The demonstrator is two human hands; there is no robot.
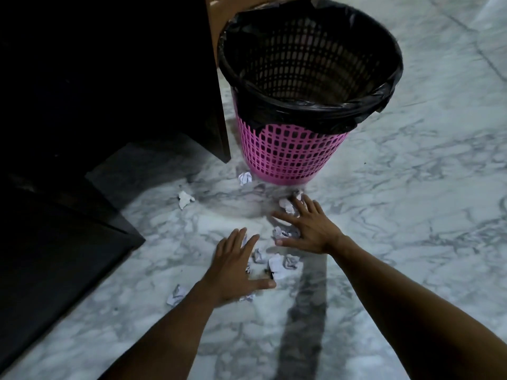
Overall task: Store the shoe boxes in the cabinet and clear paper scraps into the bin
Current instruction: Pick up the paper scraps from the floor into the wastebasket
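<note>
Several crumpled white paper scraps lie on the marble floor in front of a pink mesh bin [290, 152] lined with a black bag. My left hand [236, 267] hovers palm down with fingers spread over scraps near the middle, one scrap [275, 266] just right of it. My right hand [308, 224] is spread flat too, with a scrap [285, 233] under its thumb side and another [286, 205] at its fingertips. Single scraps lie farther off: one [245, 178] by the bin's foot, one [185, 199] to the left, one [175, 294] beside my left wrist. No shoe boxes are in view.
A dark cabinet [109, 78] fills the upper left, its open door or low panel [55, 256] jutting over the floor at the left. A brown wooden piece [215, 28] stands behind the bin. Pale marble floor [411, 187] stretches to the right.
</note>
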